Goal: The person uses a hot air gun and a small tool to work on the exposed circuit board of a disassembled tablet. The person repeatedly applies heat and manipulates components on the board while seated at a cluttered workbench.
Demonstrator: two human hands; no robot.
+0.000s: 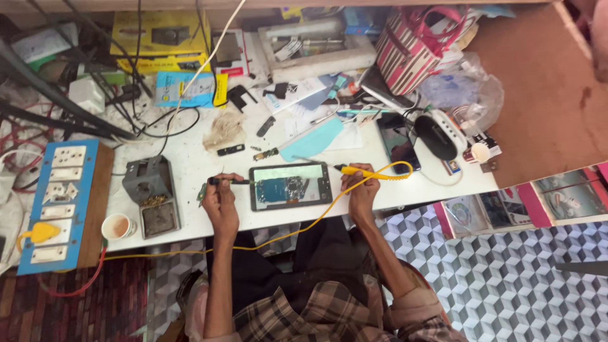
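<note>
From the head view, one opened black tablet with a blue circuit board (290,185) lies at the white bench's (190,171) front edge. The left hand (220,201), just left of the tablet, is closed around one thin dark tool (229,182). The right hand (360,189), just right of it, grips one yellow-handled soldering iron (367,171). One dark phone (398,142) lies beyond the tablet; one paper cup (116,226) sits far left.

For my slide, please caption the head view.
Right hand holds yellow soldering iron, left hand tweezers, over opened phone.
</note>
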